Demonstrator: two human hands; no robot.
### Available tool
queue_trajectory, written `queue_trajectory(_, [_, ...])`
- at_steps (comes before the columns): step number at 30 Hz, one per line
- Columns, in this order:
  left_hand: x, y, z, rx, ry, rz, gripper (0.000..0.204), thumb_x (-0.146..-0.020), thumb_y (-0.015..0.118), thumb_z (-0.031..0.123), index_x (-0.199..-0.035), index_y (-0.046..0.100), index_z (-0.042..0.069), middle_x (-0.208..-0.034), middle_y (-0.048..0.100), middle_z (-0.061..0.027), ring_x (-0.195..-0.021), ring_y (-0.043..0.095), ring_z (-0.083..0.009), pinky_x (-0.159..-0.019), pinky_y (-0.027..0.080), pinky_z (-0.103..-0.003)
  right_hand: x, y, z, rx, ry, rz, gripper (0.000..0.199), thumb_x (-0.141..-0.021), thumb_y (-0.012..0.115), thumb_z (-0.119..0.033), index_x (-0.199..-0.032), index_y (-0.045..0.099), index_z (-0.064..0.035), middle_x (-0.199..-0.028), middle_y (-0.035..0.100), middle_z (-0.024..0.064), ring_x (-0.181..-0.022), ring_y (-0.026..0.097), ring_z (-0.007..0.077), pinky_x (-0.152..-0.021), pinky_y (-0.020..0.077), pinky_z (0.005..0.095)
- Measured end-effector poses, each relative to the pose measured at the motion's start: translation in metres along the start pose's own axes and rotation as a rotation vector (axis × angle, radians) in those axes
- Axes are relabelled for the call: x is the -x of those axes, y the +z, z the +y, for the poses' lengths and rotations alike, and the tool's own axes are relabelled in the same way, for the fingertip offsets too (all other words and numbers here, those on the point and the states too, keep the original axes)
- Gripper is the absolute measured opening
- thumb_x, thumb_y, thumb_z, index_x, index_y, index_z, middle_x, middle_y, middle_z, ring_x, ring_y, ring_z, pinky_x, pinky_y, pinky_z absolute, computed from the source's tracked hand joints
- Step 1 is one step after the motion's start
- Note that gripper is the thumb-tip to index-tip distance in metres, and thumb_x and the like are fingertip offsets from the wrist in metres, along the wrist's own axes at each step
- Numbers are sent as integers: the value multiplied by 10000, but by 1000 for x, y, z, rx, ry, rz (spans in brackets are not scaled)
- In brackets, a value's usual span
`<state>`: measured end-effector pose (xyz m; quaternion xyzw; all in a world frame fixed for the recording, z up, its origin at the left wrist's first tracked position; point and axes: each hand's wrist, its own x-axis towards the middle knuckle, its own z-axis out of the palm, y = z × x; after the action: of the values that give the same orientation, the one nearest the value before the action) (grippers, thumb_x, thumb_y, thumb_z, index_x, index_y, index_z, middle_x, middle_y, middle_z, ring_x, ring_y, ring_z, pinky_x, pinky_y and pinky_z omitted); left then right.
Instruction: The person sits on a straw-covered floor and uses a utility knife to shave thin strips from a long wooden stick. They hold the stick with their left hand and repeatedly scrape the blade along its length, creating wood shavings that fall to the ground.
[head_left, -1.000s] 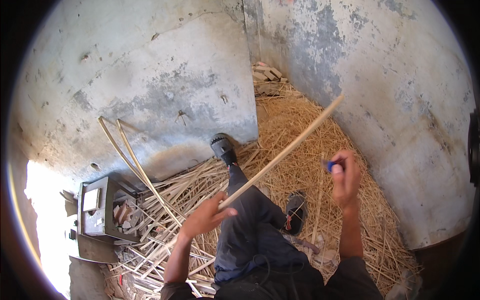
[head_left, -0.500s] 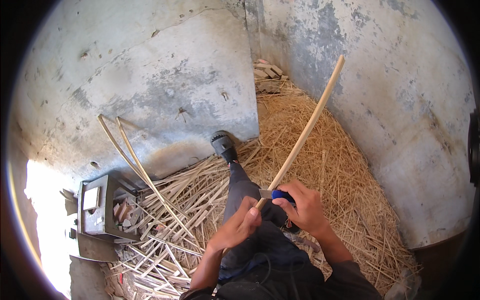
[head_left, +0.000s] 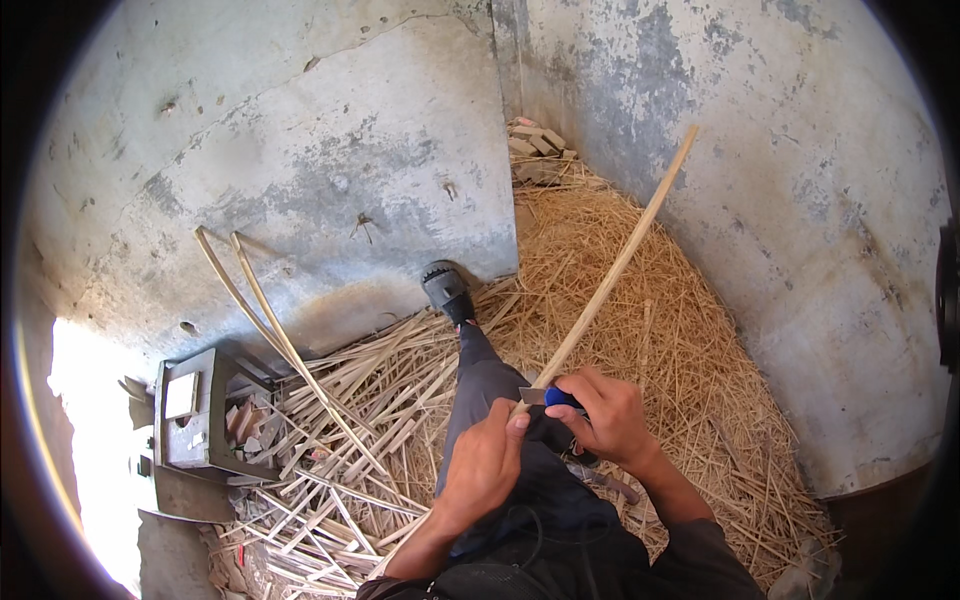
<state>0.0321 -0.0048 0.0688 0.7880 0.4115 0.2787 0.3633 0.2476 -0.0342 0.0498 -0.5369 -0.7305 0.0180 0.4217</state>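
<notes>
A long pale strip of wood or bamboo (head_left: 617, 265) slants up and away to the right, its far end in front of the right wall. My left hand (head_left: 486, 460) is closed around the near part of the strip, with the thumb along it. My right hand (head_left: 610, 415) grips a knife (head_left: 562, 398) with a blue handle. Its short, wide metal blade lies across the strip, just beyond my left fingertips. Both hands are close together above my lap and thigh. The exact contact of the cutting edge is too small to make out.
Loose pale strips (head_left: 330, 520) litter the floor at left; a heap of shavings (head_left: 650, 350) fills the right. Two long strips (head_left: 265, 310) lean on the left wall. A grey box-like stand (head_left: 200, 445) with broken pieces is at left. Bricks (head_left: 540, 143) lie in the far corner.
The strip's far end has dropped slightly and shifted right. My left hand has turned a little, and the knife has come slightly nearer to me, still across the strip.
</notes>
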Motion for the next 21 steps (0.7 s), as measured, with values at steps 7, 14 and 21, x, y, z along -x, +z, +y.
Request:
queue_trajectory(7, [1,5,2,-58,40,80,273,-1172,461,250,-1071,540,9,-783,611,-268,-750,603,-534,-659,433,-579,-1,5,3,37,0,105,357,-1019,739,-400,-1074,712,-48,-845,697,89,-677,712,292,-578,554,398])
queue_trajectory(14, [4,7,0,-146,6,107,210,-1146,524,229,-1074,544,33,-854,691,-255,-759,655,-524,-650,488,-598,-2,6,6,130,-64,117,355,-1011,747,-405,-1045,716,-54,-798,671,74,-644,691,274,-562,543,386])
queue_trajectory(21, [7,7,-1,-128,-2,122,244,-1161,469,236,-1080,562,25,-741,627,-249,-684,621,-514,-633,435,-589,-5,6,6,147,-46,113,344,-1000,761,-403,-1026,726,-62,-781,667,70,-633,681,271,-558,537,382])
